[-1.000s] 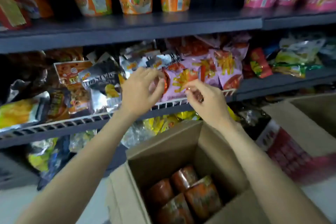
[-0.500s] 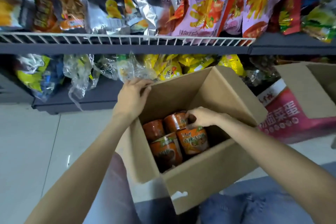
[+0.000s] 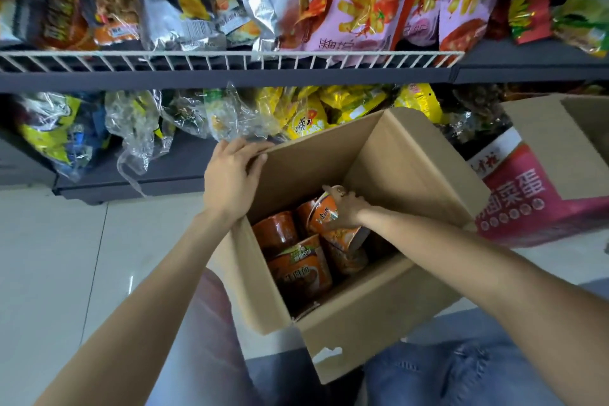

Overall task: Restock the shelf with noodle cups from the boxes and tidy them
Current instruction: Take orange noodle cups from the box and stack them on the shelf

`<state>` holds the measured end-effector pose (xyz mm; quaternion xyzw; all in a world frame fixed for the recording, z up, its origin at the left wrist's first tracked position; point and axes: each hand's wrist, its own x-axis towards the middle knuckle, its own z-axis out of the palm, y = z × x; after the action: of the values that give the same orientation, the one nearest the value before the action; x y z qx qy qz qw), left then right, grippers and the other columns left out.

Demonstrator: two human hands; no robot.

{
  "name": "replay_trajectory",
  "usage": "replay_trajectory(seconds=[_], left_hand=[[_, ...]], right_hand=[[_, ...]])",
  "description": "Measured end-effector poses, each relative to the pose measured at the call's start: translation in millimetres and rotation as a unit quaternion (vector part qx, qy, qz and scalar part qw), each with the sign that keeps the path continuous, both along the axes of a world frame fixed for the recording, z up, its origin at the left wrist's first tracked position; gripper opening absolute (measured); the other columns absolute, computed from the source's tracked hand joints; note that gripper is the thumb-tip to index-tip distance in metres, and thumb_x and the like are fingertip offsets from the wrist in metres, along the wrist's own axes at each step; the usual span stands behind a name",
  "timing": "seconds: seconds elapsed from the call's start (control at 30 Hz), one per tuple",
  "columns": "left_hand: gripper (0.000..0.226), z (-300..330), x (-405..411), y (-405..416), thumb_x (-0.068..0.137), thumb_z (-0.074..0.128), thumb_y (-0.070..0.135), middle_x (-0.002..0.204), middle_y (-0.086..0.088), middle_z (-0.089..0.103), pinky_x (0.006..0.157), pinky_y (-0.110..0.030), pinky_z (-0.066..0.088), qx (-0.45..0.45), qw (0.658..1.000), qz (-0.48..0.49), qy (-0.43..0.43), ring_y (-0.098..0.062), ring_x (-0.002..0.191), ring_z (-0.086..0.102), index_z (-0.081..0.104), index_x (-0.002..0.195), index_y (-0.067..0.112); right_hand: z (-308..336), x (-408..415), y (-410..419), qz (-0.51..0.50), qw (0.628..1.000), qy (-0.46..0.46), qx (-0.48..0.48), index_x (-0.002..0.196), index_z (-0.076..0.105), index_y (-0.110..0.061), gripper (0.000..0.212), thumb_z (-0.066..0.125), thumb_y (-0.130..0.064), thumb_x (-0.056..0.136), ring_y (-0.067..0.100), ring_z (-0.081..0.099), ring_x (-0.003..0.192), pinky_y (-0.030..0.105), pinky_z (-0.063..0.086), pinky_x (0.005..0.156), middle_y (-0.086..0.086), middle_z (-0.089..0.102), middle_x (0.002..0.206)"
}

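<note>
Open cardboard box (image 3: pixel 389 300) of noodle cups, between the two hands. Right hand (image 3: pixel 346 208), inside the box, grips a tilted orange noodle cup (image 3: pixel 324 211) above the remaining cups (image 3: pixel 296 260); left hand (image 3: pixel 230 178) holds the box's far-left flap edge.

Pale glossy tile floor (image 3: pixel 56 257), dark grey shelving (image 3: pixel 230 77) w/ white wire rail (image 3: pixel 230 59).

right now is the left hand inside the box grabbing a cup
No, the left hand grips the flap edge of the cardboard box, while the right hand holds a noodle cup inside it.
</note>
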<state>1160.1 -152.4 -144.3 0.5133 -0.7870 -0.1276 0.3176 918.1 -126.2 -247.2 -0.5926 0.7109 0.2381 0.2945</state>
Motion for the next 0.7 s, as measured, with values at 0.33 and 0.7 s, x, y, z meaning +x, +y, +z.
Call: replay_trajectory(seconds=[0.33,0.7], left_hand=[[0.026,4.4,1.9,-6.3,0.092,0.051,0.026,0.103,-0.008,0.06,0.082,-0.042,0.045,-0.085,0.992,-0.013,-0.087,-0.032,0.095,0.049,0.066,0.111,0.017],[0.037,12.7,-69.9,-0.7,0.079,0.069,0.037,0.104,-0.004,0.063,0.078,-0.037,0.051,-0.148,0.72,-0.572,-0.364,-0.022,0.098,0.054,0.063,0.11,0.019]], right_hand=[[65.2,-8.3,12.9,0.051,0.994,-0.046,-0.084,0.148,0.002,-0.042,0.117,0.081,-0.055,0.062,0.036,0.05,0.118,0.039,0.048,0.088,0.017,0.038,0.137],[152.7,-48.2,84.0,-0.228,0.774,-0.426,-0.409,0.137,0.021,-0.053,0.104,0.085,-0.047,0.056,0.019,0.049,0.121,0.05,0.048,0.097,-0.01,0.038,0.133]])
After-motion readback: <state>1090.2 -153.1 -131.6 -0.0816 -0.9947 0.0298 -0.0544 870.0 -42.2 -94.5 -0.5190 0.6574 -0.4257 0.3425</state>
